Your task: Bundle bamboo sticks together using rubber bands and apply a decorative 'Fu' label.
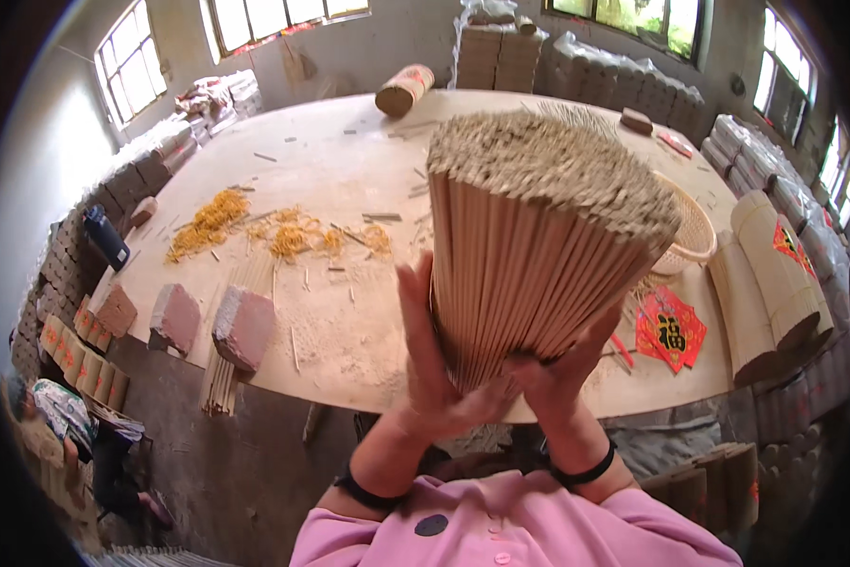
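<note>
A thick bundle of thin tan incense sticks (529, 274) is held up in front of me, tilted, its rough, uneven top end uppermost. My left hand (430, 364) grips its left side and lower end, with the thumb stretched up along the sticks. On the opposite side, my right hand (562, 378) wraps round the lower right of the bundle. The bundle hides part of the table behind it. Close to my right hand lie red diamond-shaped paper labels (669, 331) with gold and black print.
Yellow rubber bands (297, 231) lie scattered on the round table (340, 331). Pinkish bricks (243, 326) stand at its left edge, near a dark bottle (105, 238). A woven basket (694, 227) and wrapped bundles (775, 274) are at right. Another person (70, 416) is at lower left.
</note>
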`<state>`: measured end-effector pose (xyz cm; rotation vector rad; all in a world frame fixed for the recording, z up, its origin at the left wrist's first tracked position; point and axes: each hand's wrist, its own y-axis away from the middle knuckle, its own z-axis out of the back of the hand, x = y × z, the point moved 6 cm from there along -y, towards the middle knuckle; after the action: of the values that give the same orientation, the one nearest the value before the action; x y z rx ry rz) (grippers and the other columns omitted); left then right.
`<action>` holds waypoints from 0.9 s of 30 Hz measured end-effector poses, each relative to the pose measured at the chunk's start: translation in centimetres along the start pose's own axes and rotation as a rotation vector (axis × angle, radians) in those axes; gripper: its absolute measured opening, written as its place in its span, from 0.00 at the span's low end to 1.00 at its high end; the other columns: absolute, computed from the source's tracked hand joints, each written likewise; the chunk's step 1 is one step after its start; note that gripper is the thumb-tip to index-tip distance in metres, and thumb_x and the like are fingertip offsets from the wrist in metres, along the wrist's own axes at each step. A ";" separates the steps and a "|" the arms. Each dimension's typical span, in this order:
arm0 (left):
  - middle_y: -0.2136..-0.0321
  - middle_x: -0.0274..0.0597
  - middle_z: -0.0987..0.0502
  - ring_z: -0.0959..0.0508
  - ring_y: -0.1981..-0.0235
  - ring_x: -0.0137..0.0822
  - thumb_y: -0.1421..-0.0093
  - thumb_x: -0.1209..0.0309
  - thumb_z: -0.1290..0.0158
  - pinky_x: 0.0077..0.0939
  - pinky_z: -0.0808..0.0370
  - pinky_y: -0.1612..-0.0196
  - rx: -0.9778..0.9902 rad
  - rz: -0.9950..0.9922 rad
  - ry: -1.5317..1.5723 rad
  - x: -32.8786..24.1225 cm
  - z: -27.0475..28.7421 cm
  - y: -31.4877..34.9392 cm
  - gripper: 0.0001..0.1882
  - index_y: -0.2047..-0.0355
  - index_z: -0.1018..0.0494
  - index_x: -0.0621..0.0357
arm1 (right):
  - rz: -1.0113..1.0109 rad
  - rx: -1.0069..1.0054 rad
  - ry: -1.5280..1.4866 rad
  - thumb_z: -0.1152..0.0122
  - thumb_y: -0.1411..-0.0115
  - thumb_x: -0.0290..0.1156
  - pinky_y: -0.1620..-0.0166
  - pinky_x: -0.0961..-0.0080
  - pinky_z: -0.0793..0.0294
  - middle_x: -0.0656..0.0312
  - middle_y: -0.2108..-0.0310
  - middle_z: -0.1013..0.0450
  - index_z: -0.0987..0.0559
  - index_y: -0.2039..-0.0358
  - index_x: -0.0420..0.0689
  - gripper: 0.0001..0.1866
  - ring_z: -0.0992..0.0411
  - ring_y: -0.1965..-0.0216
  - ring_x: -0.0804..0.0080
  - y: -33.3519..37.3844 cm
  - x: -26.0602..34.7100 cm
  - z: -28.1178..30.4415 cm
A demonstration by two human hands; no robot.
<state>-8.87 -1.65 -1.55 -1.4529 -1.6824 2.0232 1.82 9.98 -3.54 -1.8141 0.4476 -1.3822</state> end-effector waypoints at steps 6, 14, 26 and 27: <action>0.35 0.59 0.54 0.51 0.34 0.46 0.51 0.37 0.43 0.39 0.53 0.34 0.209 0.491 0.341 2.1 1.0 -4.0 0.66 0.34 0.70 0.70 | 0.020 0.163 0.079 0.16 0.78 0.50 0.42 0.60 0.37 0.50 0.42 0.41 0.52 0.37 0.36 0.72 0.37 0.43 0.58 0.3 0.0 -0.8; 0.44 0.49 0.34 0.34 0.43 0.40 0.43 0.31 0.64 0.39 0.38 0.40 0.403 0.230 0.744 1.9 5.5 -6.1 0.50 0.41 0.44 0.69 | -0.302 0.325 -0.468 0.15 0.77 0.46 0.37 0.61 0.44 0.52 0.39 0.46 0.55 0.37 0.38 0.73 0.43 0.38 0.60 -4.4 2.4 -1.0; 0.36 0.58 0.49 0.44 0.36 0.45 0.76 0.36 0.32 0.42 0.48 0.35 0.335 0.304 0.411 0.9 1.5 -6.3 0.80 0.33 0.66 0.64 | 0.025 0.403 -0.203 0.41 0.49 0.62 0.37 0.62 0.44 0.56 0.38 0.42 0.46 0.35 0.45 0.49 0.42 0.38 0.59 -3.2 3.2 -1.7; 0.36 0.58 0.49 0.44 0.36 0.45 0.76 0.36 0.32 0.42 0.48 0.35 0.339 0.288 0.412 0.9 0.8 -6.5 0.80 0.33 0.66 0.64 | 0.008 0.442 -0.150 0.43 0.48 0.63 0.36 0.62 0.45 0.58 0.38 0.42 0.45 0.36 0.46 0.48 0.42 0.38 0.60 -4.1 1.4 -0.8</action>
<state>-12.83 0.70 3.15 -1.8945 -0.9660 1.8415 0.82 11.28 0.58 -1.5319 0.0606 -1.2137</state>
